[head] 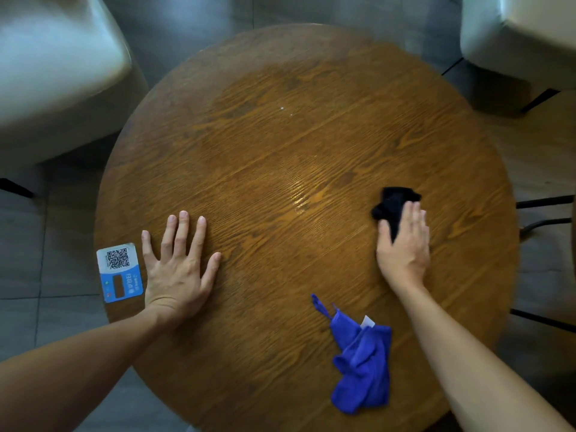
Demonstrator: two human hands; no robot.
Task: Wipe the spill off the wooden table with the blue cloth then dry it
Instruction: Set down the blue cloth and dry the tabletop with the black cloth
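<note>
A round wooden table (280, 135) fills the view. A wet, glossy patch (304, 199) shines near its middle. The blue cloth (361, 363) lies crumpled near the table's front edge, with a white tag showing, and no hand touches it. My right hand (405, 244) presses down on a black cloth (393, 203) at the right side of the table, right of the wet patch. My left hand (179, 269) lies flat on the wood at the left, fingers spread, holding nothing.
A blue and white QR code sticker (120, 272) sits at the table's left edge, beside my left hand. Pale upholstered chairs stand at the top left (56, 73) and top right (523, 35). Dark metal chair legs (545, 210) show at the right. Grey tiled floor surrounds the table.
</note>
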